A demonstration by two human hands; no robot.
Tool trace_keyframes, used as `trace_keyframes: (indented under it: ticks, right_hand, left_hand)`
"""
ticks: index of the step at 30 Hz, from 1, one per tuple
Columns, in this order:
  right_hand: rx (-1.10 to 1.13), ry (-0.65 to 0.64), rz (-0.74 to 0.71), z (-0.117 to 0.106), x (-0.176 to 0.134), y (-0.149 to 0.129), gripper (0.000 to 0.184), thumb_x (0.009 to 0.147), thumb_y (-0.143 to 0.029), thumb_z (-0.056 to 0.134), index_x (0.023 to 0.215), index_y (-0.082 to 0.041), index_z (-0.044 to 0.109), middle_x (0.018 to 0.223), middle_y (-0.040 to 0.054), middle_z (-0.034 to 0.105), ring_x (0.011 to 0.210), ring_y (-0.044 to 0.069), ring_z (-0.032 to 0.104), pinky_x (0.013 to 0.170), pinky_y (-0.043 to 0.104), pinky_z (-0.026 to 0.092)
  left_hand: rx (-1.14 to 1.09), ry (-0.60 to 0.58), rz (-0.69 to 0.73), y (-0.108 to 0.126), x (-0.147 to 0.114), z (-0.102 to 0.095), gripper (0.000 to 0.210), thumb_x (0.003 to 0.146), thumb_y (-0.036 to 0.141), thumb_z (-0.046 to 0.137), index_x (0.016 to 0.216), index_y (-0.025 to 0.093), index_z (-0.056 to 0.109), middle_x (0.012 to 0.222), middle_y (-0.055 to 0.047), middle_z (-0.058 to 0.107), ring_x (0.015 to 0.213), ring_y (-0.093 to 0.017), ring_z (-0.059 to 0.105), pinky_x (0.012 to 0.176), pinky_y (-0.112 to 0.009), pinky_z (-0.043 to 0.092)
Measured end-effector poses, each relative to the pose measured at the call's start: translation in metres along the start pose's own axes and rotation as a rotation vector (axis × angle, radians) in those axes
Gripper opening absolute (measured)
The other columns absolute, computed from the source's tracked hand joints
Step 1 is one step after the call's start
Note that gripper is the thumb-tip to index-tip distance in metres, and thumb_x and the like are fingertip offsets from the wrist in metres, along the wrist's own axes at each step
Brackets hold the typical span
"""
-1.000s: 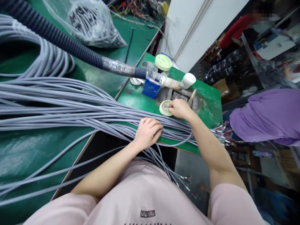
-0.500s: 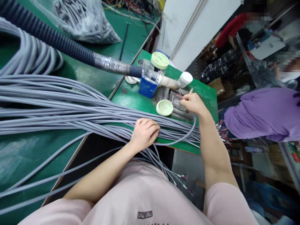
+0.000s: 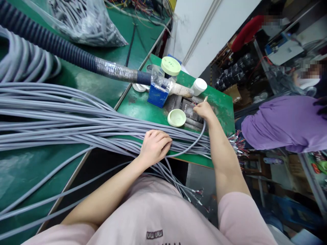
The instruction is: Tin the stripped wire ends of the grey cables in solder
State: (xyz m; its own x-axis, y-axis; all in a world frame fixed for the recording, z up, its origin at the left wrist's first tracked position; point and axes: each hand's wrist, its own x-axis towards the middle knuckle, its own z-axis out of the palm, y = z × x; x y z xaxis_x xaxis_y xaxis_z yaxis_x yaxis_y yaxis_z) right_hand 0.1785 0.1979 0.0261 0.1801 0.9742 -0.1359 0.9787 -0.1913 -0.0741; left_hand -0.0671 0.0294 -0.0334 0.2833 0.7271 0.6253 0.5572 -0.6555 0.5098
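My left hand [image 3: 156, 145] rests on a long bundle of grey cables [image 3: 102, 117], its fingers curled over them; what lies beneath the palm is hidden. My right hand [image 3: 203, 110] is closed in a pinch on the stripped end of one grey cable [image 3: 196, 139], which loops down from the hand towards the bundle. Thin reddish wires [image 3: 194, 103] stick out past its fingertips, over a dark block with a shiny metal square [image 3: 189, 109]. Beside this block stands a pale green shallow cup [image 3: 176, 117]. A small light-coloured stick [image 3: 205, 98] shows just behind the right hand.
A ribbed dark hose [image 3: 76, 58] runs to a nozzle [image 3: 181, 90] by a blue box [image 3: 157, 95]. Behind are a white cup [image 3: 199, 86] and a pale green lid [image 3: 170, 65]. A plastic bag of cable pieces [image 3: 87, 23] lies on the green table. A person in purple [image 3: 281, 124] is at right.
The whole view has shifted slightly. My right hand has come a little lower and closer over the metal block with the cable end. My left hand stays on the bundle.
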Motion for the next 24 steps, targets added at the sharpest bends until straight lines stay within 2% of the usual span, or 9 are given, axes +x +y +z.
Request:
trace_keyframes:
  ticks: [9, 16, 19, 22, 24]
  right_hand:
    - [-0.043, -0.030, 0.031, 0.003, 0.005, -0.002, 0.027, 0.073, -0.026, 0.055, 0.084, -0.012, 0.076, 0.088, 0.0146, 0.073, 0.089, 0.027, 0.066, 0.076, 0.030, 0.049]
    - [-0.029, -0.034, 0.042, 0.002, 0.004, -0.004, 0.020, 0.072, -0.025, 0.055, 0.075, -0.015, 0.072, 0.081, 0.0130, 0.071, 0.083, 0.025, 0.063, 0.072, 0.030, 0.046]
    - [-0.012, 0.018, -0.009, -0.009, -0.006, -0.004, 0.016, 0.071, -0.023, 0.054, 0.061, -0.016, 0.064, 0.065, 0.0081, 0.063, 0.072, 0.021, 0.058, 0.065, 0.028, 0.041]
    - [0.078, 0.067, -0.159, -0.026, -0.029, -0.009, 0.023, 0.070, -0.023, 0.054, 0.048, -0.019, 0.048, 0.050, -0.0013, 0.041, 0.057, 0.014, 0.044, 0.056, 0.026, 0.031]
    - [0.177, 0.059, -0.280, -0.036, -0.049, -0.016, 0.029, 0.071, -0.025, 0.053, 0.047, -0.020, 0.038, 0.048, -0.0043, 0.030, 0.053, 0.011, 0.034, 0.053, 0.026, 0.025]
  left_hand:
    - [-0.004, -0.014, -0.010, 0.000, 0.000, -0.001, 0.007, 0.087, 0.021, 0.059, 0.092, 0.022, 0.065, 0.094, 0.000, 0.073, 0.093, -0.017, 0.062, 0.087, -0.037, 0.038]
    - [-0.001, -0.008, -0.002, 0.000, 0.000, -0.001, 0.007, 0.087, 0.021, 0.059, 0.092, 0.022, 0.064, 0.094, 0.000, 0.073, 0.093, -0.017, 0.062, 0.087, -0.037, 0.038]
    - [-0.001, -0.011, -0.009, 0.000, 0.000, 0.000, 0.007, 0.087, 0.021, 0.059, 0.092, 0.022, 0.064, 0.095, -0.001, 0.073, 0.093, -0.017, 0.062, 0.087, -0.037, 0.038]
    - [-0.003, -0.025, -0.018, 0.000, -0.001, 0.000, 0.008, 0.088, 0.022, 0.057, 0.092, 0.022, 0.064, 0.095, -0.001, 0.073, 0.093, -0.017, 0.062, 0.086, -0.037, 0.037]
    - [-0.004, -0.035, -0.023, 0.000, -0.001, -0.001, 0.009, 0.089, 0.022, 0.056, 0.093, 0.022, 0.064, 0.095, -0.001, 0.073, 0.094, -0.017, 0.062, 0.087, -0.037, 0.037]
